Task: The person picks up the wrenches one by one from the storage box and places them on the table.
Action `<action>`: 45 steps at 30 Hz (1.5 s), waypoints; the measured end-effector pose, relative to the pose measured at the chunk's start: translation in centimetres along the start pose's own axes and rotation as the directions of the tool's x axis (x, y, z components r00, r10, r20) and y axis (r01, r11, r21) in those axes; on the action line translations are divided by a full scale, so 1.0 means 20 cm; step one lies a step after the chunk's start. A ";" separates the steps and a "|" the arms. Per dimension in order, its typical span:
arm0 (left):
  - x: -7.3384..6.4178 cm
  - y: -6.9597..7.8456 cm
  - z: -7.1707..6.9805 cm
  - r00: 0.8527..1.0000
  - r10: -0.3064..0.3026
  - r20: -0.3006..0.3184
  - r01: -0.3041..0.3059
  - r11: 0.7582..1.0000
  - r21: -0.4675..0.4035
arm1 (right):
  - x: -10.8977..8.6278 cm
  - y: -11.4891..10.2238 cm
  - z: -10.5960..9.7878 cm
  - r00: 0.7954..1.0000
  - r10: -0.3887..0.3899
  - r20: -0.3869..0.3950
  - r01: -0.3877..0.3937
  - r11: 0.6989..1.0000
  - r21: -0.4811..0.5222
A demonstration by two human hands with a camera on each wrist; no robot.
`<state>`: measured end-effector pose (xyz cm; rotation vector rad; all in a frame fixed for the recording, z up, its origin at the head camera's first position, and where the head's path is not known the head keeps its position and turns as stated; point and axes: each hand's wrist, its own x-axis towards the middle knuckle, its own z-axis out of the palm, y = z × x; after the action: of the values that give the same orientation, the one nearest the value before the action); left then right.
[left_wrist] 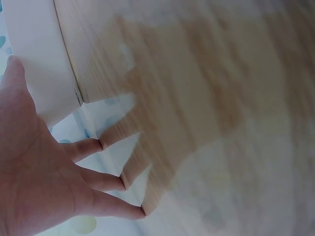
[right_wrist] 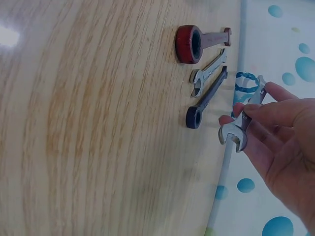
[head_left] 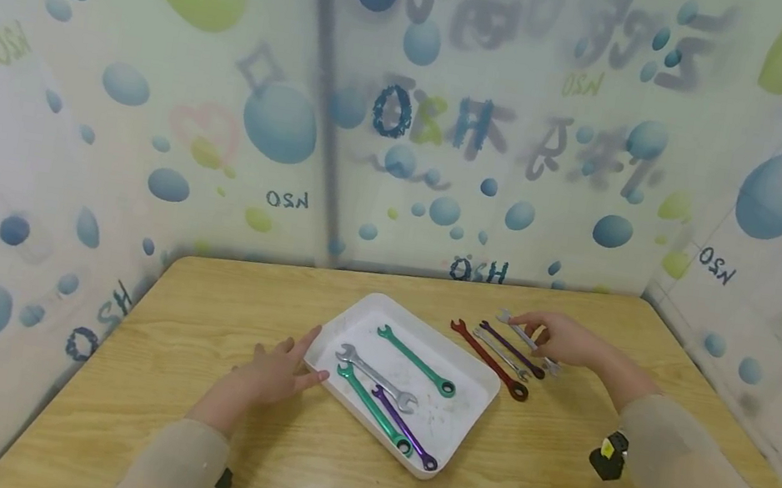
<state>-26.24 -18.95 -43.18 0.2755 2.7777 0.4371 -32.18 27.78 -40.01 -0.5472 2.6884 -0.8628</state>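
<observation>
My right hand (head_left: 562, 338) pinches a silver open-ended wrench (right_wrist: 235, 133) between thumb and fingers, at the right end of a row of wrenches. Beside it on the table lie a dark purple wrench (head_left: 513, 349), a smaller silver wrench (head_left: 500, 353) and a red wrench (head_left: 490, 360). My left hand (head_left: 268, 375) has its fingers spread at the left corner of a white tray (head_left: 480, 373); in the left wrist view its fingertips meet the tabletop. Inside the tray are two green wrenches (head_left: 415, 359), a silver wrench (head_left: 377, 377) and a purple wrench (head_left: 402, 426).
The wooden table (head_left: 213, 319) runs back to a wall covering (head_left: 398, 194) printed with blue and green bubbles, which also rises on both sides. A dark wrist device (head_left: 609, 458) sits at the right sleeve.
</observation>
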 end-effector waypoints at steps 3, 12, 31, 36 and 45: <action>0.00 0.00 0.00 1.000 -0.006 0.002 0.006 1.000 -0.004 | 0.02 0.01 0.00 1.000 0.004 0.003 -0.004 1.000 -0.008; -0.02 0.03 -0.01 1.000 -0.009 0.007 0.009 1.000 -0.002 | 0.06 0.08 0.02 1.000 0.027 -0.002 -0.027 0.998 -0.062; -0.02 0.02 -0.02 1.000 -0.004 0.001 0.004 1.000 0.001 | 0.16 0.11 0.05 0.994 0.105 0.021 -0.099 0.976 -0.193; -0.02 0.03 -0.02 1.000 -0.007 0.002 0.007 1.000 -0.002 | 0.16 0.08 0.05 0.994 0.106 0.026 -0.097 0.967 -0.234; -0.02 0.02 -0.02 1.000 -0.012 0.005 0.012 1.000 0.001 | 0.15 0.07 0.05 0.989 0.144 0.017 -0.137 0.966 -0.221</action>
<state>-25.98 -18.66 -42.67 0.2596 2.7737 0.4312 -34.94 27.06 -42.10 -0.4052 2.7701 -0.5183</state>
